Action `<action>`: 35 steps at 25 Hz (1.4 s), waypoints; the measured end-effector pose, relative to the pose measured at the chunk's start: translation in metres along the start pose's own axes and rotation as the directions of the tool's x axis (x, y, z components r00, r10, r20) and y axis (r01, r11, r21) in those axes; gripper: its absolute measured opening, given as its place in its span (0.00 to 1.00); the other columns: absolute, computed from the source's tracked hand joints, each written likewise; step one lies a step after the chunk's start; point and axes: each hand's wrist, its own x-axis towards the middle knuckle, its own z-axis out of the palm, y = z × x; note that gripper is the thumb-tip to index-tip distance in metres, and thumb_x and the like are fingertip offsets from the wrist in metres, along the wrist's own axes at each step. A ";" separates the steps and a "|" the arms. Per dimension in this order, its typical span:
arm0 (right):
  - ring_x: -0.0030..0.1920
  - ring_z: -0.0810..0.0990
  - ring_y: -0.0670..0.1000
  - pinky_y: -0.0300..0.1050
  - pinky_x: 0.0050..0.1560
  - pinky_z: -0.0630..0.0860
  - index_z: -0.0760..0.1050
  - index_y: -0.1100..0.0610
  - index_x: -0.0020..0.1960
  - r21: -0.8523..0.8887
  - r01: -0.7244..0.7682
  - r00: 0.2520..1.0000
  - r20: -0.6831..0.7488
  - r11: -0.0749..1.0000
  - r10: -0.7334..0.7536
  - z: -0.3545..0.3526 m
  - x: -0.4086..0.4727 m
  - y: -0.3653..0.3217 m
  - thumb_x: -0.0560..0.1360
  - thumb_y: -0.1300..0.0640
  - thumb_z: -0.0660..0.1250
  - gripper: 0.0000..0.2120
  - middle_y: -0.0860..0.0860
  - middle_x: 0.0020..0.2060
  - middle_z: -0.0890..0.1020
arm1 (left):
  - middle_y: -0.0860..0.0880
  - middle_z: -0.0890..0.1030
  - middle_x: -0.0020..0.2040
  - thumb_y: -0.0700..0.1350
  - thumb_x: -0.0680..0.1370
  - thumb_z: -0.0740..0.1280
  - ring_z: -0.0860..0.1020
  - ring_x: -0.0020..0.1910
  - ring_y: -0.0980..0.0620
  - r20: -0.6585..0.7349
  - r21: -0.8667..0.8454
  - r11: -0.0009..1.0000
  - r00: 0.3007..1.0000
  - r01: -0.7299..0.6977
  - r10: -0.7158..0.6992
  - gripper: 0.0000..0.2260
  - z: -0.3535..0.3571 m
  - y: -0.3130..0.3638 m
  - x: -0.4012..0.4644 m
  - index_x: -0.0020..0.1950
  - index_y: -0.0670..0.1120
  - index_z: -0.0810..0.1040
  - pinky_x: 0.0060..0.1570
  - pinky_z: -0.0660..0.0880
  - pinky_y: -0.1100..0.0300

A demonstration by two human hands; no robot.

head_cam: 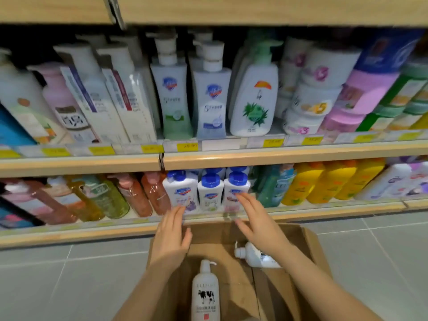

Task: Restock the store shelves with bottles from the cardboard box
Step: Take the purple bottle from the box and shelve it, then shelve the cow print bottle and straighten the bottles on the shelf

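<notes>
Head view: left hand [172, 230] and right hand [256, 220], both spread empty, flank blue-capped bottles [210, 192] at shelf edge [92, 230].

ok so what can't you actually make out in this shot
Head view only:
- Price tags: figures blurred.
- Second bottle in the cardboard box: label hidden by the right hand and wrist.
- Cow-label bottle: base cut off by the bottom edge.
- Left hand: whether its fingertips touch the blue-capped bottles is unclear.

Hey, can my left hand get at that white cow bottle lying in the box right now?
Probably yes. The left hand is open and empty above the cardboard box, and the cow bottle lies uncovered below it, with nothing between them.
</notes>
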 end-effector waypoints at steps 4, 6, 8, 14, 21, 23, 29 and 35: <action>0.71 0.64 0.50 0.44 0.69 0.64 0.56 0.53 0.74 0.096 -0.067 0.986 0.160 0.993 0.051 0.083 -0.022 0.012 0.76 0.48 0.62 0.30 0.51 0.72 0.63 | 0.47 0.64 0.72 0.52 0.76 0.56 0.60 0.71 0.52 0.012 -0.063 0.988 0.990 0.140 -0.139 0.26 0.021 -0.033 -0.055 0.73 0.46 0.61 0.69 0.57 0.58; 0.69 0.67 0.51 0.45 0.67 0.67 0.56 0.53 0.74 0.115 -0.090 0.966 0.251 0.989 0.058 0.117 -0.035 0.017 0.76 0.48 0.63 0.31 0.52 0.71 0.65 | 0.49 0.62 0.73 0.56 0.75 0.55 0.60 0.72 0.53 0.089 -0.055 0.988 0.986 0.146 -0.141 0.28 0.026 -0.043 -0.078 0.74 0.48 0.61 0.69 0.59 0.59; 0.66 0.70 0.51 0.47 0.64 0.71 0.56 0.52 0.74 0.106 -0.145 0.937 0.333 0.984 0.102 0.146 -0.049 0.022 0.75 0.45 0.62 0.31 0.50 0.71 0.66 | 0.50 0.59 0.75 0.54 0.76 0.56 0.59 0.73 0.53 0.155 -0.053 0.989 0.979 0.141 -0.131 0.26 0.031 -0.047 -0.092 0.74 0.50 0.60 0.69 0.61 0.57; 0.65 0.70 0.51 0.52 0.61 0.73 0.53 0.48 0.73 0.145 -0.339 0.812 0.543 0.930 0.211 0.222 -0.083 0.033 0.66 0.32 0.61 0.41 0.50 0.71 0.64 | 0.55 0.51 0.77 0.38 0.78 0.60 0.56 0.74 0.55 0.145 -0.088 0.985 0.980 0.147 -0.134 0.25 0.037 -0.049 -0.097 0.74 0.52 0.59 0.72 0.59 0.57; 0.61 0.71 0.53 0.48 0.58 0.74 0.57 0.53 0.67 0.281 -0.480 0.785 0.560 0.831 0.264 0.244 -0.077 0.013 0.63 0.52 0.77 0.41 0.51 0.63 0.62 | 0.57 0.49 0.77 0.40 0.79 0.58 0.51 0.75 0.57 0.168 -0.078 0.984 0.975 0.158 -0.143 0.25 0.036 -0.050 -0.097 0.75 0.54 0.57 0.73 0.59 0.54; 0.62 0.67 0.52 0.51 0.62 0.71 0.59 0.51 0.65 0.294 -0.467 0.794 0.555 0.834 0.249 0.247 -0.078 0.010 0.59 0.51 0.79 0.42 0.50 0.61 0.61 | 0.56 0.50 0.77 0.39 0.79 0.59 0.50 0.75 0.58 0.162 -0.076 0.987 0.978 0.142 -0.128 0.25 0.036 -0.049 -0.097 0.75 0.53 0.57 0.73 0.58 0.57; 0.55 0.73 0.53 0.51 0.53 0.76 0.59 0.52 0.63 0.368 -0.493 0.780 0.588 0.789 0.213 0.240 -0.081 0.021 0.57 0.55 0.78 0.40 0.53 0.59 0.70 | 0.56 0.51 0.77 0.40 0.79 0.59 0.47 0.73 0.61 0.144 -0.025 0.991 0.981 0.133 -0.128 0.25 0.036 -0.045 -0.095 0.74 0.53 0.59 0.67 0.55 0.62; 0.49 0.79 0.51 0.52 0.47 0.80 0.59 0.50 0.60 0.467 -0.508 0.821 0.516 0.724 0.244 0.210 -0.069 0.030 0.61 0.63 0.77 0.36 0.53 0.52 0.76 | 0.54 0.53 0.77 0.47 0.78 0.61 0.52 0.75 0.53 0.168 -0.001 0.983 0.969 0.182 -0.180 0.25 0.039 -0.044 -0.091 0.74 0.53 0.59 0.71 0.62 0.51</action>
